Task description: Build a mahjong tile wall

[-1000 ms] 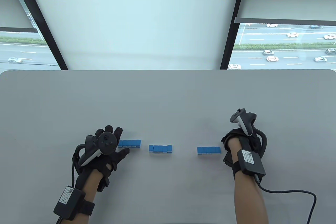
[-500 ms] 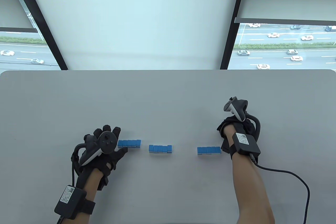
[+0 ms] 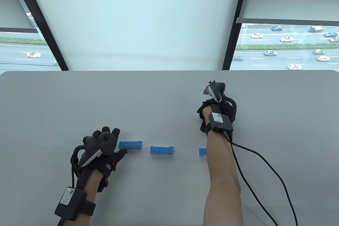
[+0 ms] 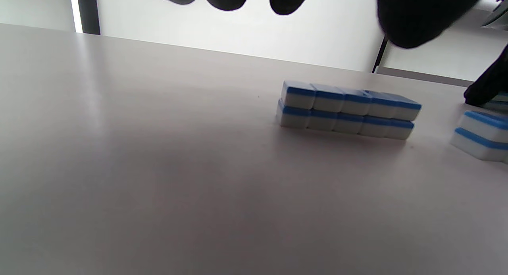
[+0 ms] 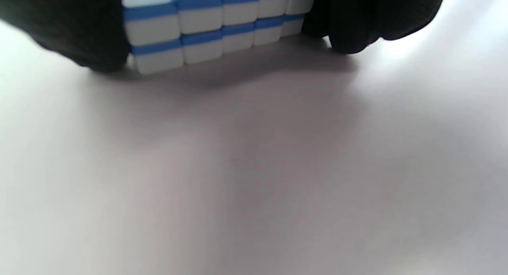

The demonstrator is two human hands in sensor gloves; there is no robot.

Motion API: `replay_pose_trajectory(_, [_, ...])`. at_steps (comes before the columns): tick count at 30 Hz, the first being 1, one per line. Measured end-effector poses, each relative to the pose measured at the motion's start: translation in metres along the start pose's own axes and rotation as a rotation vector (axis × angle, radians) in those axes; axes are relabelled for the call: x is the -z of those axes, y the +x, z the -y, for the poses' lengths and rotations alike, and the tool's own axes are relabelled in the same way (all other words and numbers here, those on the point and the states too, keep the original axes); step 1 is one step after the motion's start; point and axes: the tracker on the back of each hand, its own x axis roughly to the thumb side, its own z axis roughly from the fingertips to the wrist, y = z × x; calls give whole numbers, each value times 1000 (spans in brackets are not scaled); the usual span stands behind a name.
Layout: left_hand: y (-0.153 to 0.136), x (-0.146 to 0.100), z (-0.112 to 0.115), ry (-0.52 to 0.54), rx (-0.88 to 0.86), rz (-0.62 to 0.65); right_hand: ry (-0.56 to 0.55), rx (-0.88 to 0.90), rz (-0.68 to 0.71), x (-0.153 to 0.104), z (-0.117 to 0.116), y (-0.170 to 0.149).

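- While three two-high segments stand apart in one line on the table [image 3: 159,96], left segment [image 3: 130,145], middle segment [image 3: 161,150] and right segment [image 3: 202,151], joining them looks still undone.
- Left hand [image 3: 106,149] lies relaxed, empty, beside the left segment.
- Right hand [image 3: 215,106], formerly at the right segment's end, is now farther out, clamping another block [image 5: 218,25].
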Motion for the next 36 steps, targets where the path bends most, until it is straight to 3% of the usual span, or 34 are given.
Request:
replay_pose_trajectory(8, [-1, 0, -1, 6, -18, 9, -20, -5, -6, -37, -4, 61])
replay_pose_trajectory(14, [1, 0, -1, 6, -10, 19, 0, -9, -5, -53, -8, 84])
replay_pose_trajectory(28, [2, 0, 0, 6, -20, 41, 77, 17, 8, -50, -7, 84])
replay_pose_trajectory(36, [0, 0, 0, 4, -28, 31, 234, 234, 125, -45, 7, 52])
